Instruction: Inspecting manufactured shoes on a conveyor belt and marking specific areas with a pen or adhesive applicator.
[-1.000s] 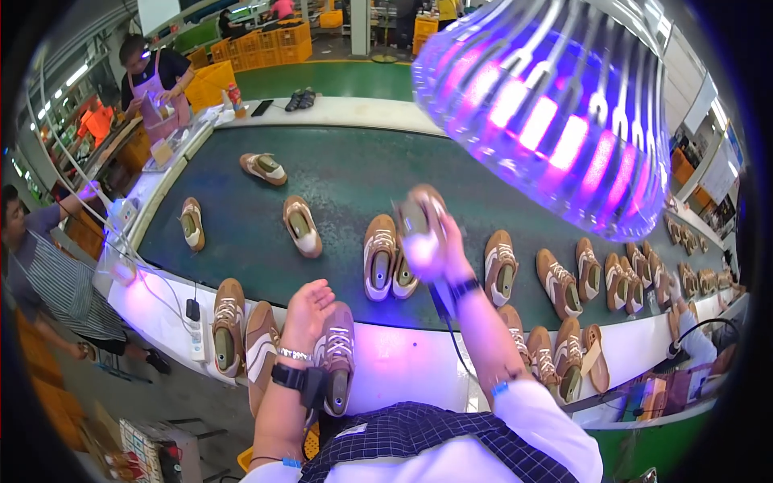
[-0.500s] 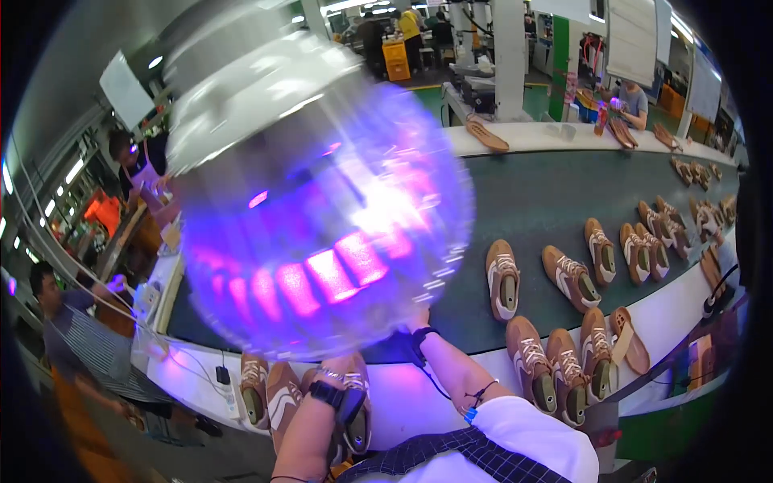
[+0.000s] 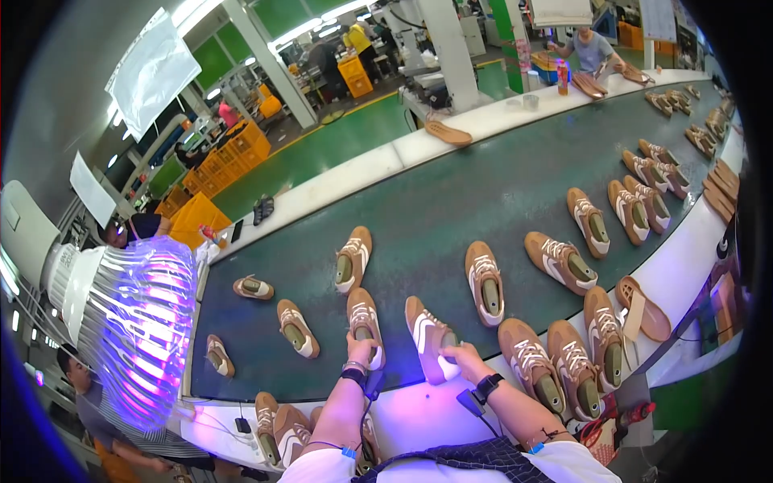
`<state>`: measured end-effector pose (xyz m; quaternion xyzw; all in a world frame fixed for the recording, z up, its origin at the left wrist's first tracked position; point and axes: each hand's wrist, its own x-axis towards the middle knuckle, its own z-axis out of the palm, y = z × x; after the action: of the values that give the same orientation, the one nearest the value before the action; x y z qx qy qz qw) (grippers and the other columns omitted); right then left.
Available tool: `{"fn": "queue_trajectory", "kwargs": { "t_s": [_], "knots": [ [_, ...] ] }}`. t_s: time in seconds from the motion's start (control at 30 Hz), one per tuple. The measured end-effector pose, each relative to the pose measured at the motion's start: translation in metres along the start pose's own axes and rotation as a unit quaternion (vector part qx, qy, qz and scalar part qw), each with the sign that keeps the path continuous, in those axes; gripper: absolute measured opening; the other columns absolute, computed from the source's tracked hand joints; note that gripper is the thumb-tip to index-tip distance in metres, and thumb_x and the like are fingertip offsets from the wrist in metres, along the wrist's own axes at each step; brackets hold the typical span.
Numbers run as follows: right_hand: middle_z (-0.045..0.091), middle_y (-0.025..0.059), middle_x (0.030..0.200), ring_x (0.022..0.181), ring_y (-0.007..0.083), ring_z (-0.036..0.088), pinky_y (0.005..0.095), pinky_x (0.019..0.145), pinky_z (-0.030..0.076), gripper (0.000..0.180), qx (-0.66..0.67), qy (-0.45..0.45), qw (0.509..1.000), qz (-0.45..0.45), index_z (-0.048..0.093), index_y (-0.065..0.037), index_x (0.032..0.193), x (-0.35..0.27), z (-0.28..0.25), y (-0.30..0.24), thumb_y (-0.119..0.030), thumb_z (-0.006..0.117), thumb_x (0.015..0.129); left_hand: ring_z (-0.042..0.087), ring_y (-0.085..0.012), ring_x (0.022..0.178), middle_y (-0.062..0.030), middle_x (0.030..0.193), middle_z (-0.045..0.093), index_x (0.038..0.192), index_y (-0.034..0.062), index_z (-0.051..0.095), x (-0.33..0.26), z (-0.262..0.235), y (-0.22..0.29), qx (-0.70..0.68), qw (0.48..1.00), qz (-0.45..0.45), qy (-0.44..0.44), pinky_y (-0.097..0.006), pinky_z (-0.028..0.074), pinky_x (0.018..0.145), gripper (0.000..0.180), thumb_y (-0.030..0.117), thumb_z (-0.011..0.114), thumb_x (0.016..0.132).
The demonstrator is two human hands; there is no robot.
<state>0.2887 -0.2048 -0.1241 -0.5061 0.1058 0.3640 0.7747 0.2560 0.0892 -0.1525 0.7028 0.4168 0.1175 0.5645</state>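
Ribbed clear-plastic lamp glowing violet (image 3: pixel 149 314) had shifted from mid-view to the left edge, uncovering both hands. Left hand (image 3: pixel 362 351), a second earlier above the smooth white near ledge (image 3: pixel 419 406), had gone to the dark green flat conveyor belt (image 3: pixel 403 233).

Head view: left hand was at the heel end of a tan suede-looking shoe with white laces (image 3: pixel 362 307), toe pointing away, thumb and fingers closed on the collar. Right hand (image 3: pixel 465 356) pinched the heel end of a tan shoe with a white curved side stripe (image 3: pixel 424 328), by its olive insert (image 3: pixel 448 341). That second shoe leaned over, white sole edge showing; could not tell whether it touched the belt. Another tan low-cut shoe (image 3: pixel 354 256) lay just beyond the left one.

Step in hand, as judged: positioning two shoes side by side. Next move seemed to call for levelling the leaning shoe, heel grip kept steady, then an even release.
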Motion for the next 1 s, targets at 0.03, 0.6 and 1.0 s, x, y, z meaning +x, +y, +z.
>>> {"fn": "queue_trajectory", "kwargs": {
  "t_s": [0.03, 0.6, 1.0],
  "knots": [
    [0.062, 0.0089, 0.087, 0.075, 0.0172, 0.061, 0.0283, 0.068, 0.047, 0.034, 0.004, -0.006, 1.000, -0.003, 0.057, 0.006, 0.099, 0.001, 0.002, 0.003, -0.011, 0.068, 0.071, 0.057, -0.0316, 0.098, -0.0168, 0.109, 0.054, 0.128, 0.0036, 0.034, -0.005, -0.002, 0.003, -0.044, 0.999, -0.019, -0.017, -0.041, 0.049, 0.082, 0.080, 0.001, 0.069, 0.056],
    [0.058, 0.0088, 0.109, 0.098, 0.0216, 0.057, 0.0324, 0.089, 0.044, 0.067, 0.099, -0.213, 0.972, -0.032, 0.045, 0.001, 0.123, -0.134, 0.012, -0.057, -0.001, 0.062, 0.058, 0.058, -0.0218, 0.094, -0.0078, 0.102, 0.058, 0.119, 0.0022, 0.047, -0.231, -0.117, 0.039, -0.435, 0.857, -0.074, -0.266, -0.033, 0.048, 0.083, 0.059, -0.005, 0.056, 0.061],
    [0.051, 0.0072, 0.114, 0.105, 0.0205, 0.049, 0.0299, 0.093, 0.036, 0.082, 0.042, -0.232, 0.971, -0.046, 0.037, -0.002, 0.130, -0.207, 0.012, -0.042, -0.007, 0.059, 0.051, 0.058, -0.0217, 0.085, -0.0076, 0.093, 0.059, 0.118, 0.0009, 0.046, -0.274, -0.130, 0.045, -0.365, 0.860, -0.063, -0.351, -0.029, 0.046, 0.079, 0.063, -0.005, 0.055, 0.056]
  ]
}}
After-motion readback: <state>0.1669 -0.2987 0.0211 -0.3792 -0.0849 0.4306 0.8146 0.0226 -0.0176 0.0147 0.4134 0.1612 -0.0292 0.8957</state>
